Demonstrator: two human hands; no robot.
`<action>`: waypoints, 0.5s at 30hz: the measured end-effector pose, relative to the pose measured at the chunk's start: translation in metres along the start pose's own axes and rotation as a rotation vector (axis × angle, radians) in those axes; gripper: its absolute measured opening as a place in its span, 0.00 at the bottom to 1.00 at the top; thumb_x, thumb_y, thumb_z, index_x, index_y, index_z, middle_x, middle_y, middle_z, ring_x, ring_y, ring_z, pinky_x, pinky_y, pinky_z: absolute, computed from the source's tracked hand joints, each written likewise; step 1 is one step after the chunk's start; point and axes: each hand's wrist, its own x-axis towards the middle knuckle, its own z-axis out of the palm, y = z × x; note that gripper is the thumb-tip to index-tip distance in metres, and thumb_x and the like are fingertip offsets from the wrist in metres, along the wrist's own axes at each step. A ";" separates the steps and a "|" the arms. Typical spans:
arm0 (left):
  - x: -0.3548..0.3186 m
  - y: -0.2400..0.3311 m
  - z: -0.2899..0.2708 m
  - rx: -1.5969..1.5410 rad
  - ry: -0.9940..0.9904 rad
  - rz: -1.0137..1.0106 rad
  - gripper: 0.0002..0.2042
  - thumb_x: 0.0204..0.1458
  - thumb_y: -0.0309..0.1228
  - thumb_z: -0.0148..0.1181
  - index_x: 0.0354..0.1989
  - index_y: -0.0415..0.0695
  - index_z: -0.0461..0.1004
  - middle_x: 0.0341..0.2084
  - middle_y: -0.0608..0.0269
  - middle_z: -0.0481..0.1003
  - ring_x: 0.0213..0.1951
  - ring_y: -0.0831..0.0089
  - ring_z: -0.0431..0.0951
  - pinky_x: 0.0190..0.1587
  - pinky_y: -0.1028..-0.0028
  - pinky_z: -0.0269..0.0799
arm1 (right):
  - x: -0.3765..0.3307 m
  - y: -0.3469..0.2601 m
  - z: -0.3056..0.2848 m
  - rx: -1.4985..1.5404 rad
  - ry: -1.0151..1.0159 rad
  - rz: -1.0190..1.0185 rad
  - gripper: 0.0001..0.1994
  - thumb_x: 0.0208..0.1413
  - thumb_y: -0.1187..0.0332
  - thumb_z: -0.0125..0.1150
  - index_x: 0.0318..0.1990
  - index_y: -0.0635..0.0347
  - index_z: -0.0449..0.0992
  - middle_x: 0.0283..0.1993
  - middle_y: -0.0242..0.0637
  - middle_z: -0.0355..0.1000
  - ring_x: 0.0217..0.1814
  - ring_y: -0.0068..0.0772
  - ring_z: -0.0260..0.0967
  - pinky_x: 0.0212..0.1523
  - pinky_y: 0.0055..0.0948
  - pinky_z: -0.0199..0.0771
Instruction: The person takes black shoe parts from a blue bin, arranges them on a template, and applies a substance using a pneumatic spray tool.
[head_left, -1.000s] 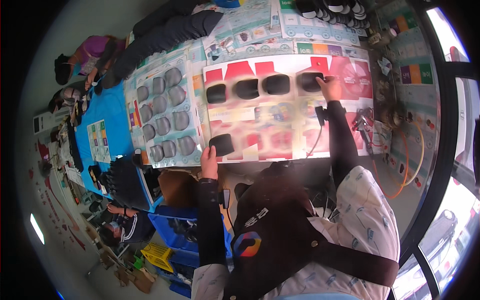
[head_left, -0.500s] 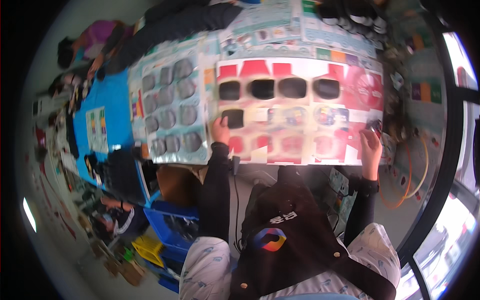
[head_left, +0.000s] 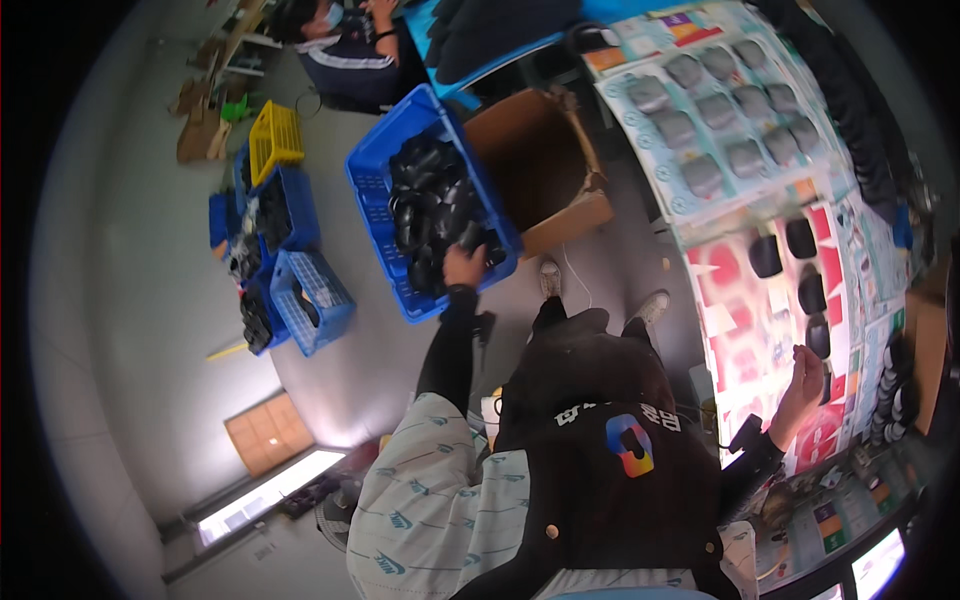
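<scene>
The left hand (head_left: pixel 464 268) reaches into the near right corner of a large blue crate (head_left: pixel 362 190) on the floor, touching the heap of glossy black pieces (head_left: pixel 435 195) in it; whether its fingers are clamped on one, I cannot tell. The right hand (head_left: pixel 796 395) is over the red-and-white sheet (head_left: pixel 728 325) on the bench at right, its fingers bent close together beside the row of dark pads (head_left: pixel 811 293); I cannot tell whether they grip one. An open cardboard box (head_left: pixel 590 212) stands just right of the crate, between it and the bench. Farther along the bench, rounded grey pieces (head_left: pixel 714 110) lie in rows. Left of the crate are a yellow basket (head_left: pixel 275 140) and a lighter blue basket (head_left: pixel 330 310). A seated co-worker (head_left: pixel 350 75) is at the far left
</scene>
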 end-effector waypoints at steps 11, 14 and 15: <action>0.096 -0.296 0.002 0.103 -0.571 -0.362 0.53 0.40 0.77 0.60 0.46 0.25 0.79 0.48 0.33 0.78 0.56 0.48 0.78 0.58 0.59 0.72 | -0.076 -0.182 0.160 -0.159 -0.278 -0.212 0.08 0.67 0.74 0.55 0.46 0.67 0.78 0.45 0.36 0.79 0.50 0.27 0.75 0.55 0.25 0.72; 0.108 -0.295 0.028 0.033 -0.752 -0.405 0.49 0.41 0.74 0.62 0.40 0.27 0.81 0.42 0.35 0.81 0.52 0.49 0.80 0.56 0.59 0.72 | -0.099 -0.241 0.189 -0.246 -0.287 -0.206 0.06 0.67 0.75 0.56 0.44 0.67 0.78 0.44 0.35 0.79 0.50 0.25 0.74 0.55 0.25 0.71; 0.103 -0.308 0.035 -0.058 -0.567 -0.454 0.46 0.41 0.73 0.64 0.36 0.28 0.82 0.37 0.37 0.81 0.49 0.49 0.82 0.54 0.58 0.72 | -0.103 -0.254 0.197 -0.247 -0.312 -0.209 0.06 0.67 0.75 0.56 0.44 0.66 0.78 0.44 0.35 0.79 0.50 0.25 0.74 0.55 0.25 0.71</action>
